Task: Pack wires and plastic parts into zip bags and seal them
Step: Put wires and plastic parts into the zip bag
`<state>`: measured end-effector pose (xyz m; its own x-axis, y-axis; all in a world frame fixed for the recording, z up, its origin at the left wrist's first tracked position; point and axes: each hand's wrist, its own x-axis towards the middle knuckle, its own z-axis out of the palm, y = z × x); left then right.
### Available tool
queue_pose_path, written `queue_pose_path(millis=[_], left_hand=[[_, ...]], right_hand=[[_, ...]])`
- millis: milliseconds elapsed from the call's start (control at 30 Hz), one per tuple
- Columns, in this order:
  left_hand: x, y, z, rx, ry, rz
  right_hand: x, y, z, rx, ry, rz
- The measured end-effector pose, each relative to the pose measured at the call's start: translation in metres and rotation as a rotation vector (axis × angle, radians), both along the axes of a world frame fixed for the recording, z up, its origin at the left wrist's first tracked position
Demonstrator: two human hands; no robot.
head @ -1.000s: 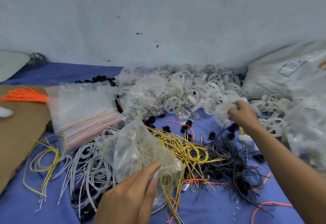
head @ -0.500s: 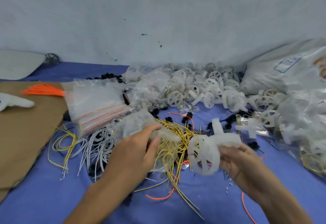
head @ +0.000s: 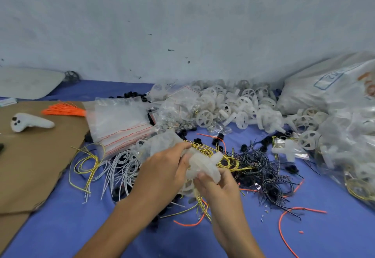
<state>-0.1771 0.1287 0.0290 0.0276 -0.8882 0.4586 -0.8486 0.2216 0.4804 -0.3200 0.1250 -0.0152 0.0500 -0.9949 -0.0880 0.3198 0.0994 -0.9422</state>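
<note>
Right hand (head: 217, 186): grip clenched on a white plastic wheel part (head: 205, 166), held above the wire tangle. Left hand (head: 164, 168): grip clenched on a crumpled clear zip bag (head: 160, 144), touching the part. Bench covered in blue cloth (head: 60, 227); grey-white wall (head: 182, 24) behind. Yellow wires (head: 229, 161) and black wires (head: 263, 168) lie beneath. Empty zip bags (head: 117, 119) lie left, wheel pile (head: 233, 105) behind, brown cardboard (head: 30, 166) far left
</note>
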Motion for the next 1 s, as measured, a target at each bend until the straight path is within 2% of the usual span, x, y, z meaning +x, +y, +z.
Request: queue_pose_path(millis=[100, 267, 500, 667, 733, 867, 1000], left_hand=[[0.003, -0.002, -0.001, -0.012, 0.015, -0.007], [0.008, -0.004, 0.000, -0.025, -0.008, 0.005], [0.006, -0.003, 0.003, -0.005, -0.138, -0.026], [0.006, 0.001, 0.005, 0.010, -0.188, -0.049], [0.006, 0.004, 0.005, 0.011, -0.221, -0.050], [0.001, 0.004, 0.000, 0.085, -0.269, -0.054], [-0.001, 0.002, -0.004, 0.156, -0.324, -0.078]], right_hand=[[0.008, 0.006, -0.001, -0.022, -0.047, 0.031], [-0.028, 0.023, -0.005, -0.125, 0.046, 0.003], [-0.038, 0.029, -0.011, 0.023, 0.042, 0.313], [-0.015, 0.012, -0.007, 0.015, 0.177, 0.269], [-0.010, 0.010, -0.004, -0.059, 0.324, 0.298], [0.008, 0.001, -0.003, -0.293, 1.031, 0.329], [0.031, -0.024, 0.011, -0.295, 1.320, 0.363]])
